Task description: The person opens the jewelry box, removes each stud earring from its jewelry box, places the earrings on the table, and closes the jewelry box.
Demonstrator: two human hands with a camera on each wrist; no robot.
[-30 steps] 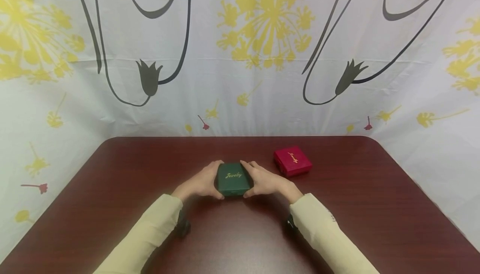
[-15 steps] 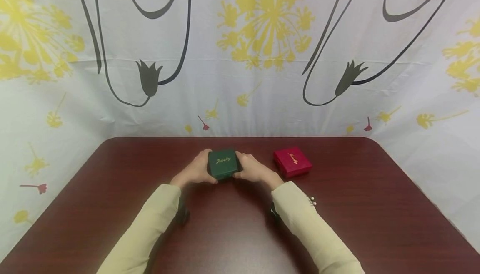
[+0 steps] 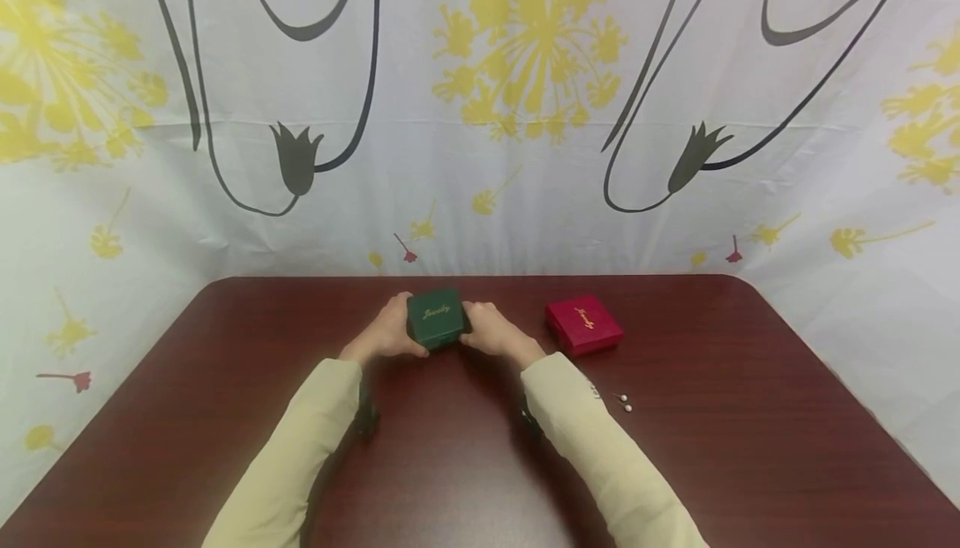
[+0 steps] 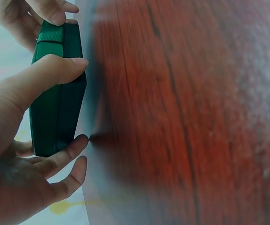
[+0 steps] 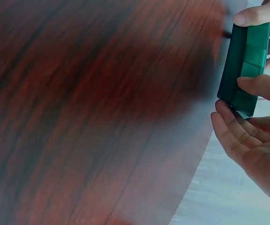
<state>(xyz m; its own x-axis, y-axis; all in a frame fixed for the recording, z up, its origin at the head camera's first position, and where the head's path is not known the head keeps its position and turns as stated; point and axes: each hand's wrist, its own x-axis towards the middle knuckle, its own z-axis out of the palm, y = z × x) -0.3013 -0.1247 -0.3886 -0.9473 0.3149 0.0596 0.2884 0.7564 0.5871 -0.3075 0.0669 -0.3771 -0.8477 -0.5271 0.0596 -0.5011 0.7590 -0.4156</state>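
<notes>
A green jewelry box (image 3: 437,327) with gold lettering on its lid is near the far side of the table, left of centre. My left hand (image 3: 388,330) grips its left side; in the left wrist view the thumb (image 4: 62,70) lies across the front of the closed box (image 4: 48,112). From the right, my right hand (image 3: 489,330) holds the opposite side, its thumb (image 5: 259,86) on the front near the ribbed tab. Whether the box's underside touches the table cannot be told.
A closed red jewelry box (image 3: 584,323) sits to the right on the dark wooden table (image 3: 450,465). Two pearl stud earrings (image 3: 627,408) lie nearer, beside my right sleeve (image 3: 592,423). A patterned curtain (image 3: 480,223) hangs behind the table's far edge.
Both hands have carried the green box away from me and to the left, turning it slightly. The pearl earrings have come out from behind the right sleeve. The red box stays put.
</notes>
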